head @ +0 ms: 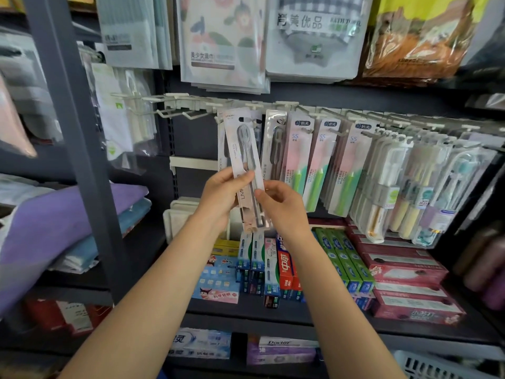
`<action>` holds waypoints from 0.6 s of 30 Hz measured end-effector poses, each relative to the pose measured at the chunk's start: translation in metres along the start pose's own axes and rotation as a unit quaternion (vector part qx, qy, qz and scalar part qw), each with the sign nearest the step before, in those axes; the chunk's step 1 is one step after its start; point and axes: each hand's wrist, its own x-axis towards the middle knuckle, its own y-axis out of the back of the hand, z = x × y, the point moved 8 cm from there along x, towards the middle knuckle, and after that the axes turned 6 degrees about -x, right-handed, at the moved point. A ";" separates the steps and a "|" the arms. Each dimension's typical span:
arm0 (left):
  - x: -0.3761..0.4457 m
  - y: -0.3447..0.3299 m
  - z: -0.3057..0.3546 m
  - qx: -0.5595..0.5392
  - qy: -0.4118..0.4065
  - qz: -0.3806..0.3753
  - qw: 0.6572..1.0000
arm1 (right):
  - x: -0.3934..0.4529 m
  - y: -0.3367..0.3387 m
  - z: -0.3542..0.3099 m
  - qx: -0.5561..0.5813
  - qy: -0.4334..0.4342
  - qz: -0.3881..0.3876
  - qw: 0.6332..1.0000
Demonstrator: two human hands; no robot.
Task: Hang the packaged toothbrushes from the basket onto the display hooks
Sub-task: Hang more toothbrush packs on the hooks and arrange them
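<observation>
Pack (244,149) pinched at lower half by left hand (221,198) and right hand (281,206); judged light, stiff card, slick blister; edges best gripped.

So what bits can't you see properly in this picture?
All in the head view:
- Pack: its lower part is hidden by both hands; whether its hole is on a hook can't be told.
- Basket: cut off by the bottom right corner; contents hidden.
- Small print on the toothpaste boxes: too small.
- Far right packs: blurred.
</observation>
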 end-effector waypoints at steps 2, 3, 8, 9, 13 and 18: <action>0.002 0.001 -0.003 0.008 0.002 0.000 1.000 | -0.002 0.000 0.008 -0.012 -0.011 0.002 1.000; 0.002 0.001 -0.006 0.010 0.002 0.000 1.000 | -0.003 -0.001 0.012 -0.019 -0.014 0.000 1.000; 0.006 0.003 -0.011 0.041 -0.008 0.002 0.999 | -0.003 -0.004 0.023 -0.017 -0.014 0.002 1.000; 0.008 0.001 -0.009 0.055 -0.013 0.001 0.998 | -0.002 -0.004 0.025 -0.015 -0.015 0.003 1.000; 0.016 0.001 -0.014 0.071 -0.009 0.004 0.997 | 0.003 -0.003 0.034 -0.005 -0.037 0.010 0.999; 0.005 0.029 -0.056 0.094 0.035 0.030 0.995 | -0.002 -0.015 0.069 -0.003 -0.083 -0.026 0.996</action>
